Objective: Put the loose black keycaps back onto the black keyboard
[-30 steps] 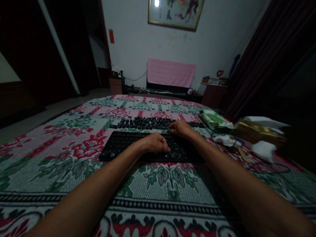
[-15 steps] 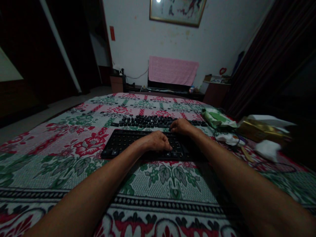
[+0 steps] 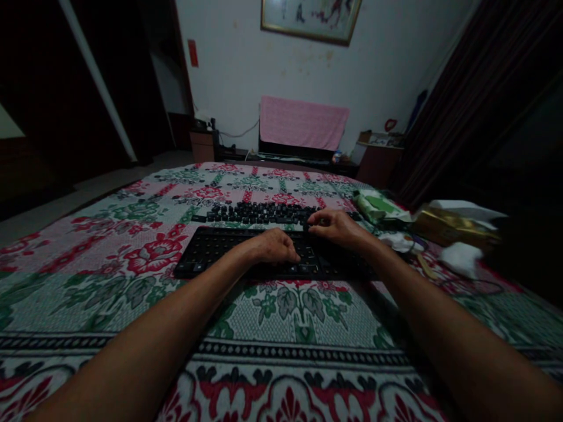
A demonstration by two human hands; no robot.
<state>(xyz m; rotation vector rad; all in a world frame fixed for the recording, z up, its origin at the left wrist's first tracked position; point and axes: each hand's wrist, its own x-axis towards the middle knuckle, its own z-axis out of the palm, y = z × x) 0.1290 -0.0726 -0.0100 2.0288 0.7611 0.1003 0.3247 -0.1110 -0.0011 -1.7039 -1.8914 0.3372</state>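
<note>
Keyboard [image 3: 215, 246] lies on floral cloth [image 3: 158, 252], loose keycaps [image 3: 259, 213] just beyond it. The left hand [image 3: 276, 246] curls over it; the right hand [image 3: 338, 227], fingertips nearly together, is near its far edge. Whether either grips anything, I cannot tell.

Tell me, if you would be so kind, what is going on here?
A person's bare left hand is at a long black plastic keyboard, mostly uncapped on its visible left side. The bare right hand is at the keyboard's far edge, near many small loose black keycaps lying beyond it on a red, green and white flowered cloth. It is too dark to tell whether either hand holds a keycap.
</note>
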